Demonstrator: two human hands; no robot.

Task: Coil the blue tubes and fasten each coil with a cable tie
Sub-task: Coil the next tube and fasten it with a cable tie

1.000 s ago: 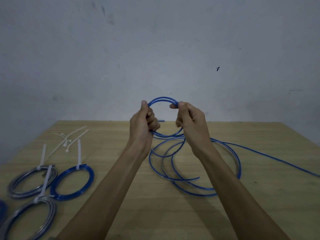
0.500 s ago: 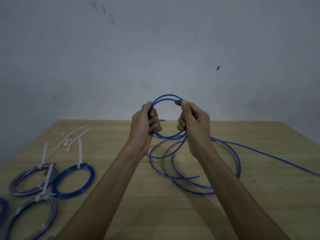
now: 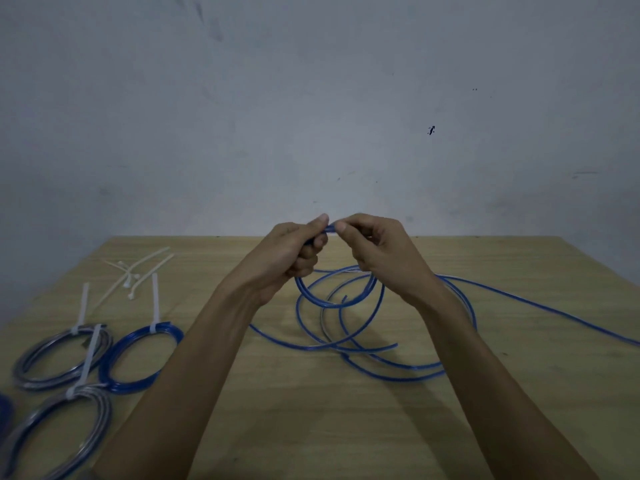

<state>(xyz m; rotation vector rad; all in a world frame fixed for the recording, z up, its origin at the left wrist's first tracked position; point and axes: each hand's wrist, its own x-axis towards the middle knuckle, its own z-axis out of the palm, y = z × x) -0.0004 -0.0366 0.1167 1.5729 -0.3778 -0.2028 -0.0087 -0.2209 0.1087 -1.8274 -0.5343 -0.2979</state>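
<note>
At the far left edge of the wooden worktop (image 3: pixel 311 427), a dark blue object (image 3: pixel 4 415) is cut off by the frame and cannot be identified. Next to it lie three finished coils, each closed with a white cable tie: a greyish coil (image 3: pixel 62 358) at the rear left, a second greyish coil (image 3: pixel 59 434) in front of it, and a blue coil (image 3: pixel 140 358) just beside them on the right. The tie tail of the front coil (image 3: pixel 90 355) lies across the rear greyish coil. Behind these, loose white cable ties (image 3: pixel 133 275) lie crossed in a small pile.

At centre, both hands are raised above the worktop, close together. The left hand (image 3: pixel 294 252) has its grip clenched on the blue tube (image 3: pixel 346 303), thumb on top, fingers curled beneath. The right hand (image 3: pixel 377 247) pinches the same tube between thumb and forefinger, just beside the left thumb. A small loop of tube hangs below the two hands.

Beneath and to the right, the remaining tube lies on the worktop in several loose overlapping loops (image 3: pixel 398 370). One free end (image 3: pixel 394 346) rests among them. A long straight run (image 3: pixel 554 311) extends to the right edge of the frame.
</note>
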